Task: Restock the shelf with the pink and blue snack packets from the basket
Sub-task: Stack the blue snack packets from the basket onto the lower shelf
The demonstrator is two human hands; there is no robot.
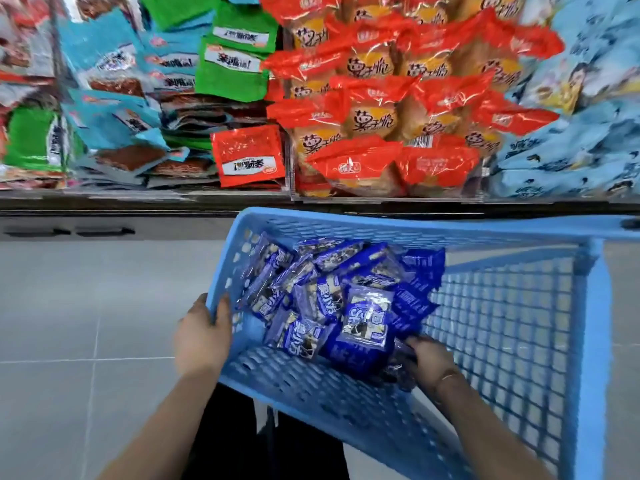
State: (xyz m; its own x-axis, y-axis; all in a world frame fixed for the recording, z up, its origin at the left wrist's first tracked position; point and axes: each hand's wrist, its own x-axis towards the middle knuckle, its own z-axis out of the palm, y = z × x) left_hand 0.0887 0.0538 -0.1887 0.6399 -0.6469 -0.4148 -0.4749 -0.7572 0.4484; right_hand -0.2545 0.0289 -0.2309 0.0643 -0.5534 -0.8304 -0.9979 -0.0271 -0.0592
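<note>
Head view. The left hand [204, 334] grips the near-left corner of the blue basket [415, 225]: the thumb is hooked over the rim to the inside and the palm lies against the outer wall. The right hand [429, 358] is inside the basket, its fingers pointing toward the left hand and tucked in at the edge of the blue snack packets [367, 317]. Blur hides the fingertips, so whether they have closed on a packet cannot be told. A thin bracelet [446, 377] circles the right wrist. The packets lie in a loose heap between the two hands and just beyond them, against the basket's left side. The shelf [138, 199] runs beyond both hands, past the basket's far rim. It holds red-and-orange packets [398, 109] straight ahead of the right hand, green packets [232, 64] ahead of the left hand, and pale blue bags [571, 143] off to the right. Grey floor tiles [86, 306] lie outboard of the left hand.
</note>
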